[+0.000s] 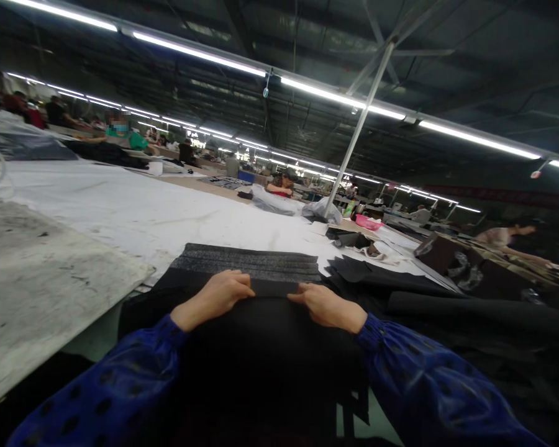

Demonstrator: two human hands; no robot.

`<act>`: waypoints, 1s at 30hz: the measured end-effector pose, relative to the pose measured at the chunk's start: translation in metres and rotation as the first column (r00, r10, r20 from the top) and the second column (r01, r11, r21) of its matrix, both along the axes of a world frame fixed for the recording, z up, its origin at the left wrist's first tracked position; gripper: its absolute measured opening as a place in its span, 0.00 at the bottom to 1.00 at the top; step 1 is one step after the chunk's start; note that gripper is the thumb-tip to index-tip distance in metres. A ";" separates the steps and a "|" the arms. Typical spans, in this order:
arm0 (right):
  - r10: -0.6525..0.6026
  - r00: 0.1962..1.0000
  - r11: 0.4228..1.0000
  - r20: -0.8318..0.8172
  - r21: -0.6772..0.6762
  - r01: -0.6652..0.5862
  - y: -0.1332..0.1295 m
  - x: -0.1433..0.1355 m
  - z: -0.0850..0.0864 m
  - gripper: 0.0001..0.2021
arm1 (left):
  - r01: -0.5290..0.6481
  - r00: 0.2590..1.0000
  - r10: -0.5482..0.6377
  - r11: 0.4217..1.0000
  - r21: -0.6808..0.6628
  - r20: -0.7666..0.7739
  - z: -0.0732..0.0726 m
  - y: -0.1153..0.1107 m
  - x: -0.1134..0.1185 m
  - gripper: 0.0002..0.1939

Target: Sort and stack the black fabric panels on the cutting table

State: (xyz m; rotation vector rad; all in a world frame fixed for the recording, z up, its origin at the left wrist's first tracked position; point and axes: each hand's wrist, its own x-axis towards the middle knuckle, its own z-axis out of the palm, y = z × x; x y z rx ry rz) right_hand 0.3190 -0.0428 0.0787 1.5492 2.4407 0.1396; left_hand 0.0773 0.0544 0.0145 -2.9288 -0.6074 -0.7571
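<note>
The left hand [218, 298] is nearly closed, its fingers curled under and the fingertips pinching the black cloth [270, 335] along a crosswise edge or fold. The right hand [326, 305] mirrors it a short way along the same line, fingers bent and tips down on the cloth; how much it has gathered beneath them I can't tell. Between the hands the line runs fairly straight, and the cloth spreads from there toward the body, dropping into shadow below the wrists.

It looks like a light, soft fabric with a little body: it should take a crease, yet sag wherever it isn't held. Nothing about it seems fragile, though a smooth face could let the layers creep over each other. The best hold is a light pinch at both ends of the fold, drawn evenly, since a harder pull from one hand would skew it.

Just beyond the fingertips lies a speckled grey piece [246, 264], flat with faint ridges across it. Past that stretches the white-covered table [214, 211]. More dark cloth [382, 276] lies beyond the right hand, outward from it; outward from the left is a pale, stained sheet [51, 279].
</note>
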 end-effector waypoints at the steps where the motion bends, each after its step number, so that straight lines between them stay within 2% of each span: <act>1: -0.011 0.999 0.999 0.032 -0.032 0.012 0.002 -0.001 0.002 0.29 | -0.005 1.000 0.005 1.000 0.020 0.002 -0.001 0.000 -0.007 0.13; 4: -0.030 0.990 0.994 0.139 -0.102 0.044 0.008 -0.012 0.012 0.34 | -0.002 1.000 0.005 0.993 0.121 -0.029 -0.002 -0.003 -0.018 0.14; 7: -0.035 0.974 0.986 0.222 -0.150 0.069 0.011 -0.026 0.022 0.35 | -0.007 0.996 0.022 0.983 0.182 -0.081 0.000 -0.008 -0.018 0.14; 10: 0.026 0.954 0.996 0.299 -0.089 0.001 0.013 -0.039 0.024 0.29 | -0.023 0.994 0.044 0.982 0.187 -0.105 0.003 -0.012 -0.017 0.13; 13: 0.099 0.972 0.995 0.215 -0.045 -0.091 0.017 -0.045 0.014 0.19 | -0.033 0.993 0.053 0.982 0.186 -0.102 0.004 -0.013 -0.016 0.13; 16: 0.128 0.991 0.990 0.050 -0.064 -0.125 0.023 -0.044 0.001 0.25 | -0.031 0.995 0.046 0.984 0.177 -0.085 0.004 -0.013 -0.019 0.14; 19: 0.144 0.990 0.987 0.004 -0.066 -0.143 0.025 -0.040 -0.003 0.31 | -0.038 0.998 0.044 0.990 0.136 -0.041 0.003 -0.011 -0.033 0.15; 22: 0.119 0.993 0.986 0.025 -0.124 -0.115 0.025 -0.044 0.005 0.35 | -0.083 0.997 0.082 0.990 0.111 0.011 0.000 -0.008 -0.058 0.16; 25: 0.098 0.990 0.983 0.098 -0.162 -0.081 0.024 -0.058 0.019 0.37 | -0.114 0.993 0.111 0.981 0.156 0.026 -0.005 -0.009 -0.081 0.17; 30: 0.130 0.958 0.975 0.257 -0.207 -0.077 0.027 -0.094 0.033 0.35 | -0.135 0.991 0.128 0.971 0.200 0.048 -0.012 -0.012 -0.087 0.17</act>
